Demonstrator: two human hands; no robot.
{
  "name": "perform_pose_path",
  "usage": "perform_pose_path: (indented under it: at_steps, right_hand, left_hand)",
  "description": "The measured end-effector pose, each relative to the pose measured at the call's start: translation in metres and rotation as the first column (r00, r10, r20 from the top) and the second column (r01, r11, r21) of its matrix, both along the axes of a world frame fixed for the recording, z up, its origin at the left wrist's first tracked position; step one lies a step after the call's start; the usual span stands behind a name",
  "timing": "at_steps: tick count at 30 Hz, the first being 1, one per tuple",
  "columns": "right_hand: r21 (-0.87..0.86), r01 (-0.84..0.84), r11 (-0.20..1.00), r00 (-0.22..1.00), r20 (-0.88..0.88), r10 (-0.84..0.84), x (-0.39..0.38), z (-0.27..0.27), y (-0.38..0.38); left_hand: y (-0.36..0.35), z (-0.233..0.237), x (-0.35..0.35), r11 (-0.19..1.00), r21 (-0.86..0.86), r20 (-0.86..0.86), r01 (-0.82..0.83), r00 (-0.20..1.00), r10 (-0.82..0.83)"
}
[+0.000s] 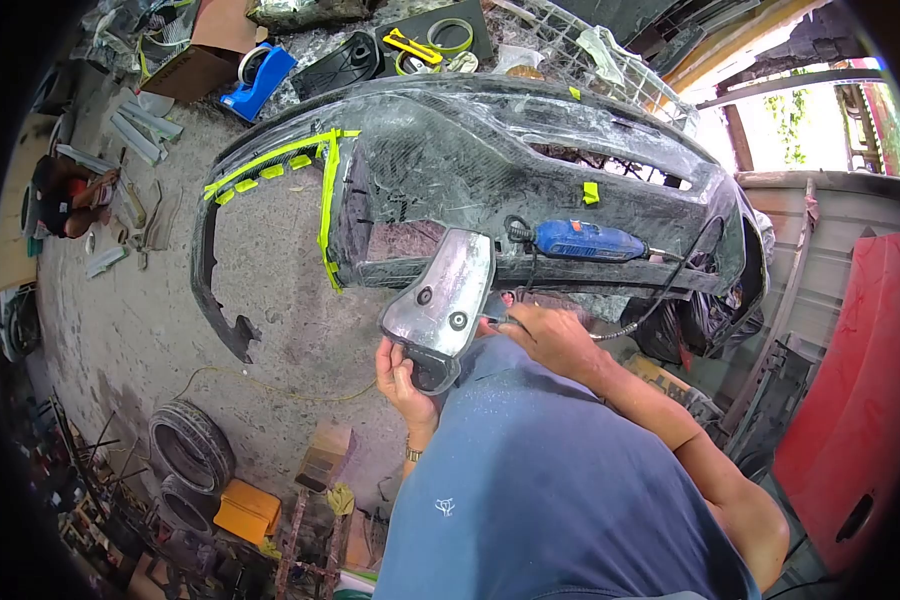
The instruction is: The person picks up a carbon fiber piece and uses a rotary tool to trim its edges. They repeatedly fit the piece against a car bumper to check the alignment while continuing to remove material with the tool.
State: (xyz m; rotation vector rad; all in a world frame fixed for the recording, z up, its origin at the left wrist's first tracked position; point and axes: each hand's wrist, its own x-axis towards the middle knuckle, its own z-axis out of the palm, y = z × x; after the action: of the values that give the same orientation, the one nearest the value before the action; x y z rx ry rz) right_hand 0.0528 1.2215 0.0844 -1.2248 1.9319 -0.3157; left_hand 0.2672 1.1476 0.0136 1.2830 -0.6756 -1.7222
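Observation:
My left hand (pixel 405 388) is closed on the lower end of a grey-black moulded panel piece (pixel 440 290) with a dusty, shiny face and two round holes. My right hand (pixel 550 340) is closed around a slim handpiece, mostly hidden by the fingers; its tip is close to the panel's right edge. A black flexible shaft (pixel 660 305) runs from that hand up to a blue rotary tool (pixel 588 241). The tool lies on a large black car bumper (pixel 440 150), dusty with a carbon-like weave. Yellow-green tape (pixel 327 200) borders the bumper's left opening.
A blue tape dispenser (pixel 260 80), a yellow cutter (pixel 411 46) and tape rolls (pixel 450 36) lie behind the bumper. Tires (pixel 192 447) and an orange box (pixel 247 511) sit lower left. A person (pixel 65 195) crouches far left. A red panel (pixel 850 400) leans at right.

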Motion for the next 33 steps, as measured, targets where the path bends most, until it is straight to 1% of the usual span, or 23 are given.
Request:
perform_pose_path:
  at_steps: [2,6,9,11,17,22,24,25,27,29,30,31,32,33]
  right_hand:
    - [-0.074,0.049,0.996,0.998,-0.037,-0.052,-0.006,-0.007,-0.001]
    - [-0.077,0.018,0.997,0.998,-0.055,-0.022,-0.001,-0.007,0.001]
    - [-0.027,-0.014,1.0,0.999,-0.037,0.013,0.0,-0.006,0.0]
    - [-0.149,0.049,0.988,0.995,-0.082,-0.062,-0.007,-0.014,-0.005]
    - [-0.058,0.09,0.994,0.991,-0.092,-0.095,-0.029,-0.02,-0.02]
    - [-0.102,0.046,0.994,0.994,-0.096,-0.056,-0.017,-0.013,-0.013]
    - [-0.216,-0.017,0.976,0.993,-0.116,-0.008,-0.005,-0.013,-0.003]
    - [-0.216,-0.018,0.976,0.993,-0.116,-0.008,-0.001,-0.009,0.0]
    - [0.031,-0.086,0.996,0.995,0.057,0.084,0.006,0.007,0.001]
    - [0.013,-0.109,0.994,0.991,0.084,0.107,0.005,0.018,0.005]
    - [-0.08,-0.046,0.996,0.993,0.108,0.054,0.002,0.023,0.005]
    - [-0.174,0.022,0.984,0.99,0.139,0.003,-0.002,0.025,0.006]
    - [-0.192,0.027,0.981,0.989,0.146,0.002,-0.008,0.026,0.007]
    - [-0.261,0.102,0.96,0.989,0.127,-0.071,-0.016,0.026,0.009]
  left_hand:
    - [0.0,0.001,-0.001,1.0,-0.001,-0.025,-0.007,1.0,0.007]
    - [-0.001,0.002,-0.003,1.0,0.01,-0.017,-0.015,1.0,0.016]
    - [0.0,0.002,-0.003,1.0,-0.014,-0.029,-0.009,1.0,0.009]
    - [-0.001,0.002,-0.004,1.0,-0.002,-0.013,-0.024,1.0,0.024]
    - [-0.002,0.004,-0.004,1.0,0.015,0.009,-0.022,1.0,0.022]
    - [-0.002,0.005,-0.005,0.999,0.014,0.001,-0.033,0.999,0.033]
    - [-0.001,0.004,-0.005,1.0,0.007,-0.002,-0.028,1.0,0.028]
    - [-0.001,0.003,-0.005,1.0,0.007,0.003,-0.025,1.0,0.025]
    - [-0.001,0.003,-0.005,1.0,0.004,0.009,-0.022,1.0,0.022]
    - [-0.002,0.006,-0.006,0.999,0.009,-0.007,-0.05,0.999,0.05]
    - [-0.003,0.01,-0.006,0.999,-0.001,-0.005,-0.05,0.999,0.05]
    - [-0.003,0.016,-0.005,0.993,0.067,-0.069,-0.102,0.992,0.106]
    - [-0.005,0.021,-0.002,0.98,0.133,-0.127,-0.146,0.978,0.163]
    - [-0.007,0.023,0.003,0.984,0.109,-0.124,-0.142,0.98,0.155]
